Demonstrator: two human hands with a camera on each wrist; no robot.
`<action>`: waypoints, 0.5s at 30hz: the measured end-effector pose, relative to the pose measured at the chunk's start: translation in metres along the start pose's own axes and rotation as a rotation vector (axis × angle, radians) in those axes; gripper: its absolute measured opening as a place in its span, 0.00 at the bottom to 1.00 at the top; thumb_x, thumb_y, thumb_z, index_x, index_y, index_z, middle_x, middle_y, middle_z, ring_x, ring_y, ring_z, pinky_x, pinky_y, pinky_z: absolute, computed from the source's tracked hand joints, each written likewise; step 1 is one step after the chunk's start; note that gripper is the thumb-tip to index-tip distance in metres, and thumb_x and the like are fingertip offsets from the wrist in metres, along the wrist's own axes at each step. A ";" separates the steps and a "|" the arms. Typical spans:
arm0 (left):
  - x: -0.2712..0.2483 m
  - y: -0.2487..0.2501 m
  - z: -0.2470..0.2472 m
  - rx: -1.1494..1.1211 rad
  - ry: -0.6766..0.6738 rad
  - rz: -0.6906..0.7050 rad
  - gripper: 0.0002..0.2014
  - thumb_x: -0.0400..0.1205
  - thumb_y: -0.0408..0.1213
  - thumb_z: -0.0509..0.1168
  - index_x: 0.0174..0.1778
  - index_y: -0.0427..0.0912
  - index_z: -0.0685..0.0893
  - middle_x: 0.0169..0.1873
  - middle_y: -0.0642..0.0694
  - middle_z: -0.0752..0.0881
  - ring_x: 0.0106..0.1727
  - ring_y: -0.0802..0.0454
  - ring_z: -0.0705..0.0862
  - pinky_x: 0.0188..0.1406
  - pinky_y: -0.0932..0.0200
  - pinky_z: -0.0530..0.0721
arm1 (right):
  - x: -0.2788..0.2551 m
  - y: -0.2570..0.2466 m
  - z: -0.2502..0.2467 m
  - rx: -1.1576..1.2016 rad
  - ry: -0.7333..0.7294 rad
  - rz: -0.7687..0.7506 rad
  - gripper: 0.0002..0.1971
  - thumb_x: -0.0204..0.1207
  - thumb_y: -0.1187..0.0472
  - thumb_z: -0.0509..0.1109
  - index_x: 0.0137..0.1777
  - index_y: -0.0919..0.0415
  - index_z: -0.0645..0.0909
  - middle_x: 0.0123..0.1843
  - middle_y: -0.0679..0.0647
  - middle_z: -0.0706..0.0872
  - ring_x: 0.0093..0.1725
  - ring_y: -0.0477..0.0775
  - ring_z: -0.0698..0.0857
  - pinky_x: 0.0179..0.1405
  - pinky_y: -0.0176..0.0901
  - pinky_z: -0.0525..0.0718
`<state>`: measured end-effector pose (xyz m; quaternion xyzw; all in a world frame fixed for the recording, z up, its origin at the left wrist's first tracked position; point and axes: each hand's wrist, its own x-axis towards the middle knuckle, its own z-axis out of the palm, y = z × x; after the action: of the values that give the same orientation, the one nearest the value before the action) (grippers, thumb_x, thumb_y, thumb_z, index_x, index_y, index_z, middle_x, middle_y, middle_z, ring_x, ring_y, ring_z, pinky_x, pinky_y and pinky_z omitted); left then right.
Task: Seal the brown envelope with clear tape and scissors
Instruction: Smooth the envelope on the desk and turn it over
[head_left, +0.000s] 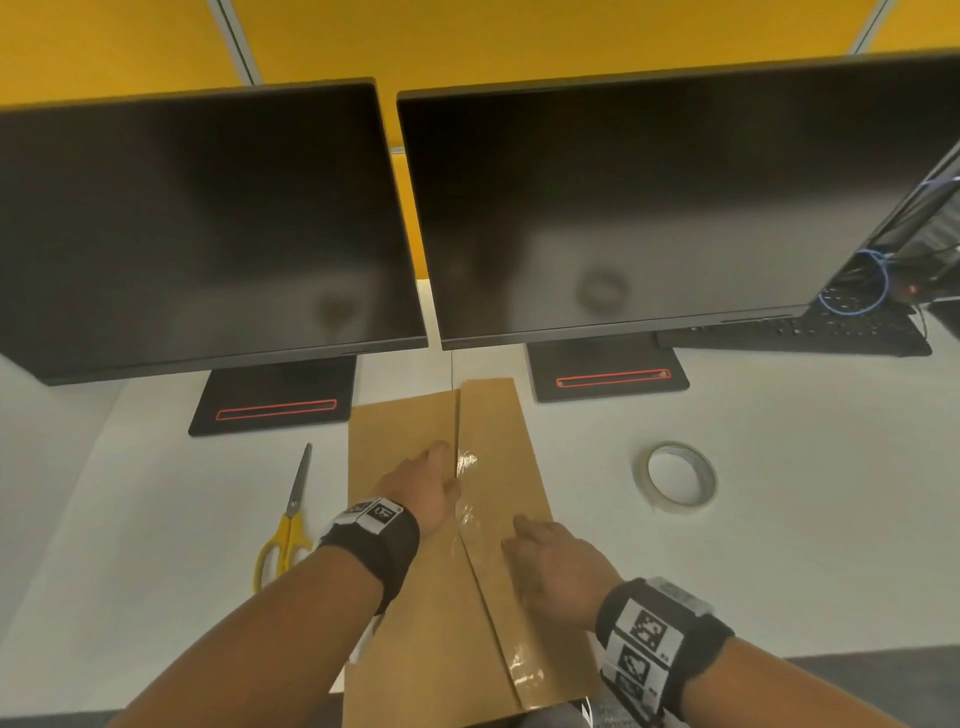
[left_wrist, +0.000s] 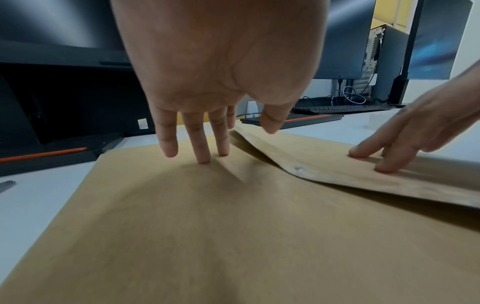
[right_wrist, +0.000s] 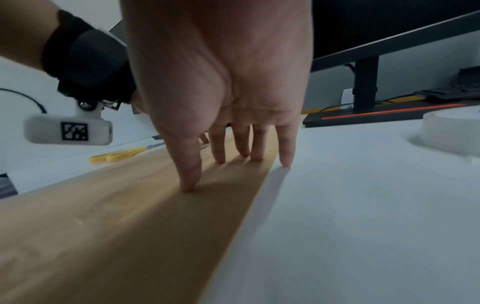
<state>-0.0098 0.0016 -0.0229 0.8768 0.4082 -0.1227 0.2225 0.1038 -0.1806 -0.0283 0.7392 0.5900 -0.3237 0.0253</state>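
Brown paper of the envelope (head_left: 410, 613) is pressed flat under both hands, and shiny clear tape (head_left: 466, 462) is already seen along the flap edge between them, so the sealing looks nearly done. The left hand (head_left: 421, 486) is spread wide, fingertips pushed down on the paper. The right hand (head_left: 558, 564) is also stretched out on the flap (head_left: 498, 441). Nothing is gripped. The scissors (head_left: 288, 525) are left beside the left hand, the tape roll (head_left: 675, 478) beyond the right.
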 end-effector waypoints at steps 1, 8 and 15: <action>0.002 0.001 -0.001 0.021 -0.001 0.007 0.29 0.82 0.53 0.58 0.77 0.50 0.59 0.67 0.46 0.78 0.62 0.44 0.80 0.58 0.47 0.81 | -0.001 0.001 0.002 -0.003 0.016 -0.005 0.33 0.75 0.56 0.69 0.79 0.51 0.61 0.85 0.51 0.52 0.81 0.59 0.59 0.76 0.57 0.68; 0.039 0.011 -0.023 0.018 0.090 0.017 0.28 0.80 0.50 0.65 0.73 0.45 0.68 0.69 0.46 0.72 0.68 0.45 0.74 0.64 0.48 0.78 | -0.008 0.011 0.005 -0.021 0.055 -0.059 0.34 0.76 0.55 0.68 0.81 0.50 0.59 0.86 0.49 0.50 0.83 0.57 0.56 0.79 0.53 0.63; 0.088 0.031 -0.040 0.035 0.033 0.015 0.33 0.82 0.50 0.63 0.81 0.45 0.60 0.79 0.44 0.66 0.77 0.42 0.69 0.73 0.45 0.71 | -0.008 0.011 -0.004 -0.014 0.075 -0.080 0.32 0.73 0.56 0.68 0.78 0.50 0.63 0.84 0.51 0.56 0.80 0.57 0.61 0.78 0.51 0.61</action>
<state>0.0717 0.0619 -0.0138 0.8855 0.4029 -0.1139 0.2013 0.1149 -0.1887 -0.0247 0.7264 0.6220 -0.2923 -0.0046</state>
